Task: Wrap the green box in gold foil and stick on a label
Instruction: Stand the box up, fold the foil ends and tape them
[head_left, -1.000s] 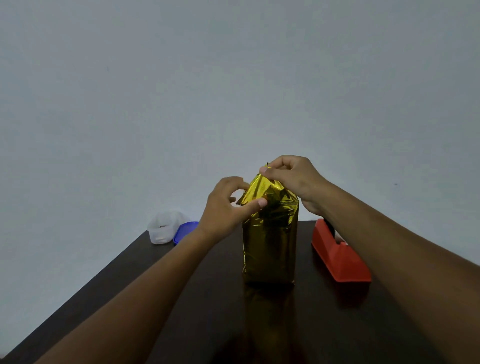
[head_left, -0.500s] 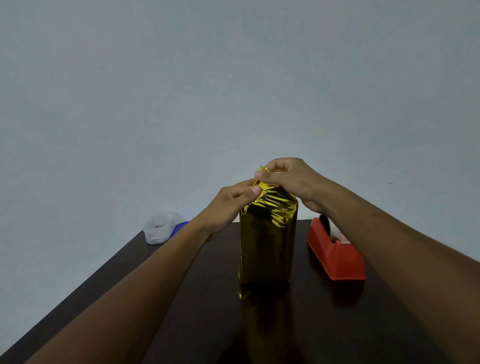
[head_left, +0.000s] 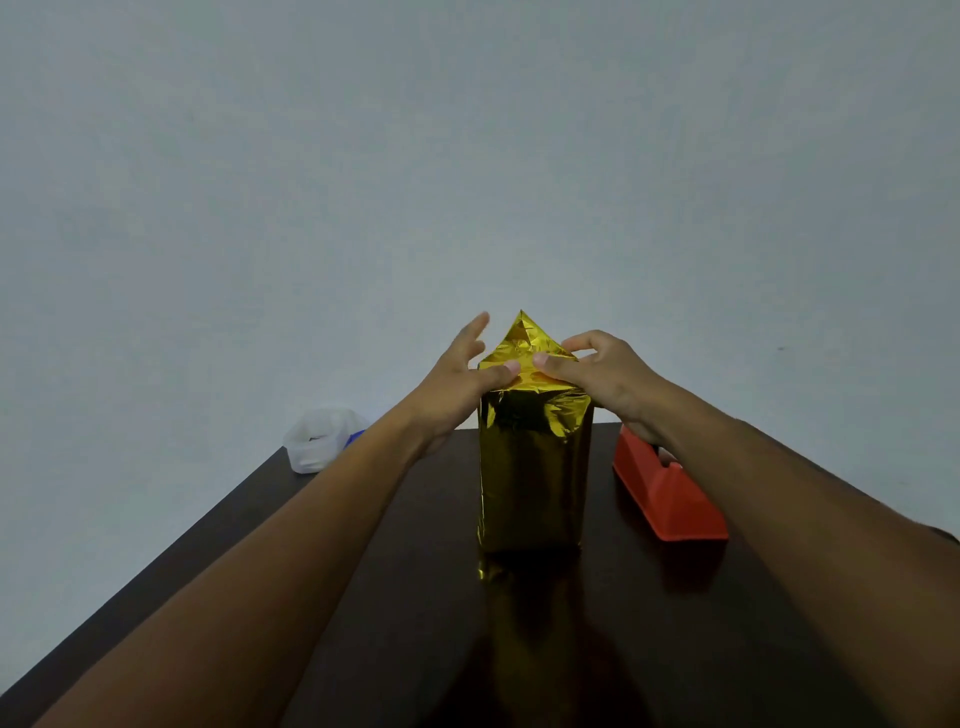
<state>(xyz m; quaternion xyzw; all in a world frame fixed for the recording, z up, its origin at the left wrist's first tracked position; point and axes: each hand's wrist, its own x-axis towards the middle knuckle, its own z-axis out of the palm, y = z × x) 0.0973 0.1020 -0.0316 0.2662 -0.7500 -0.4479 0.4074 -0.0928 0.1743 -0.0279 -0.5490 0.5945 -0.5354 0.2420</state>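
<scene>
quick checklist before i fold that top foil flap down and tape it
1. Wrapped box upright on the table: ok.
2. Front foil pressed flat under both thumbs, left hand and right hand: ok.
3. Back flap folded down: not ok, it stands as a point.
4. Red tape dispenser beside the right arm: ok.
5. Tape strip ready: cannot tell.
6. Label at hand: cannot tell.

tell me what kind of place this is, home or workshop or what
Probably a plain room at home, though that is a guess: a dark wooden table pushed against a bare grey wall, with only a red tape dispenser and a small plastic tub on it.
</scene>
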